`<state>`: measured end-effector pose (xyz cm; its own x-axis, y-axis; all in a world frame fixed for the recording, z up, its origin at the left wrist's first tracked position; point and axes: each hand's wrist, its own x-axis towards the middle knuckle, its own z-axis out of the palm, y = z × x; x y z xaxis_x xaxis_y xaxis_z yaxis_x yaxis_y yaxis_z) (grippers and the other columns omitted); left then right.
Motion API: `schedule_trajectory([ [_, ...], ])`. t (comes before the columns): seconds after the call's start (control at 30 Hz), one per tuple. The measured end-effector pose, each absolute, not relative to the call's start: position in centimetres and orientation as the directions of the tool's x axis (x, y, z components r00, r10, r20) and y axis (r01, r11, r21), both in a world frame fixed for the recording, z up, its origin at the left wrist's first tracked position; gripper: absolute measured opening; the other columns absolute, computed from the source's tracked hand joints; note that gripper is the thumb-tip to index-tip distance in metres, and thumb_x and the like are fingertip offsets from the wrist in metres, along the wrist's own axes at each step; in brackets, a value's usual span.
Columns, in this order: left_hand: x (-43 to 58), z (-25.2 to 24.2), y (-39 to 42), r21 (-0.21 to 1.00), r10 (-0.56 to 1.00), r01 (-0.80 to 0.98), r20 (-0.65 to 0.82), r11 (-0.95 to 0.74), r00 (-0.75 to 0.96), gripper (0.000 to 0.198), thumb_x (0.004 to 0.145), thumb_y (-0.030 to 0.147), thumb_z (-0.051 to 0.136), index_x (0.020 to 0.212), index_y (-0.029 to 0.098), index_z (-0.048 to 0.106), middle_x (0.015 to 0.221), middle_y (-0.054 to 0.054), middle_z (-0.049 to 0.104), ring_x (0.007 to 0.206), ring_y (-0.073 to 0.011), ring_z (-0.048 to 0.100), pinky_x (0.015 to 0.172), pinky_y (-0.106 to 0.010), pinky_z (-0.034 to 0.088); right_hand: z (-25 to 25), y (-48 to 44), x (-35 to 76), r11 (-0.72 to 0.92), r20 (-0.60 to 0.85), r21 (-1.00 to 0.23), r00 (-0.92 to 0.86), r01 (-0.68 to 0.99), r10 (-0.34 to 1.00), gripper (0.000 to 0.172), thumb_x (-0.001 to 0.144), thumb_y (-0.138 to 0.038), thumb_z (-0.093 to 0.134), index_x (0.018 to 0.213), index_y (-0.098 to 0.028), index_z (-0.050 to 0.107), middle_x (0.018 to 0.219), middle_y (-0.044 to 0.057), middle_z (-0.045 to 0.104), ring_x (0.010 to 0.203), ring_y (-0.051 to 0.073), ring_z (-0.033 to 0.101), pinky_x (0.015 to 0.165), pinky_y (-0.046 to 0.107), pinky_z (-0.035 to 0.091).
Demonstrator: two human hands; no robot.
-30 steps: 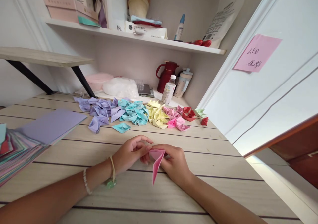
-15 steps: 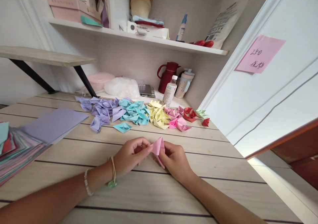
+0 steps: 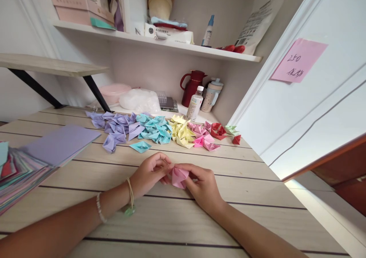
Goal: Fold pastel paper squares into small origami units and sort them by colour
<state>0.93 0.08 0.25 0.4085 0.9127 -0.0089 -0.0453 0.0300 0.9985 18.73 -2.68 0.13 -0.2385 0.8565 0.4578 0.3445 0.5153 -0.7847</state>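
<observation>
Pink paper (image 3: 179, 177): pinched between left hand (image 3: 150, 174) and right hand (image 3: 201, 183), both grips closed on it, low over counter (image 3: 243, 181). Stood peaked half second earlier; since pressed compact, fold one stage further. Folded pieces (image 3: 160, 130) lay behind, sheet stack (image 3: 42, 151) at left.

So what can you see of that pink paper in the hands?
The pink paper is a small piece of thin, matte sheet, folded into a compact shape with visible creases. It is held close to the wooden table, pinched between the left hand and the right hand, whose fingers cover its side edges.
</observation>
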Motion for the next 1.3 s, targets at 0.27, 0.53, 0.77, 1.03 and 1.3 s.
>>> schedule_trajectory([
  [0.27,1.2,0.7,-0.6,0.999,0.906,0.014,-0.042,0.04,0.421,0.032,0.072,0.043,0.06,0.084,0.018,0.046,0.065,0.001,0.059,0.053,-0.0102,0.054,0.052,-0.023,0.043,-0.2,-2.7,18.6,0.473,0.424,-0.804,-0.211,0.36,0.881,0.014,0.077,-0.014,0.052,0.084,-0.021,0.062,0.074,0.001,0.067,0.065,0.014,0.061,0.059,0.022,0.047],
  [0.53,1.2,1.0,-0.9,1.0,0.894,0.02,-0.013,0.005,0.448,0.031,0.075,0.038,0.059,0.095,0.017,0.05,0.071,0.001,0.056,0.059,-0.009,0.052,0.054,-0.02,0.04,-0.9,-2.6,18.7,0.423,0.364,-0.852,-0.23,0.31,0.902,0.006,0.077,-0.015,0.051,0.077,-0.021,0.049,0.056,-0.004,0.053,0.048,0.01,0.046,0.049,0.02,0.038],
  [0.77,1.0,0.9,-0.7,1.0,0.895,-0.006,0.023,-0.023,0.445,0.032,0.076,0.036,0.058,0.101,0.017,0.051,0.073,-0.001,0.06,0.06,-0.0098,0.053,0.054,-0.02,0.04,-0.1,-2.5,18.5,0.377,0.328,-0.915,-0.276,0.145,0.903,0.016,0.076,-0.014,0.051,0.09,-0.019,0.055,0.09,0.005,0.063,0.056,0.01,0.053,0.055,0.023,0.044],
  [1.03,1.0,0.9,-0.6,0.999,0.956,-0.049,0.037,-0.024,0.29,0.032,0.075,0.036,0.06,0.097,0.015,0.054,0.081,-0.007,0.067,0.071,-0.0168,0.062,0.063,-0.027,0.049,0.3,-1.6,18.9,0.19,0.22,-0.969,-0.205,-0.155,0.954,0.039,0.077,-0.03,0.059,0.112,-0.024,0.044,0.113,0.009,0.057,0.084,0.017,0.061,0.078,0.034,0.049],
  [1.3,1.0,0.6,-0.5,0.998,0.968,0.014,0.058,-0.063,0.245,0.029,0.077,0.037,0.057,0.094,0.013,0.059,0.083,-0.007,0.067,0.077,-0.0183,0.063,0.066,-0.027,0.05,0.0,-1.5,18.6,0.122,0.162,-0.98,-0.264,-0.159,0.951,0.044,0.073,-0.031,0.064,0.112,-0.022,0.045,0.095,0.007,0.064,0.08,0.015,0.062,0.075,0.031,0.049],
])
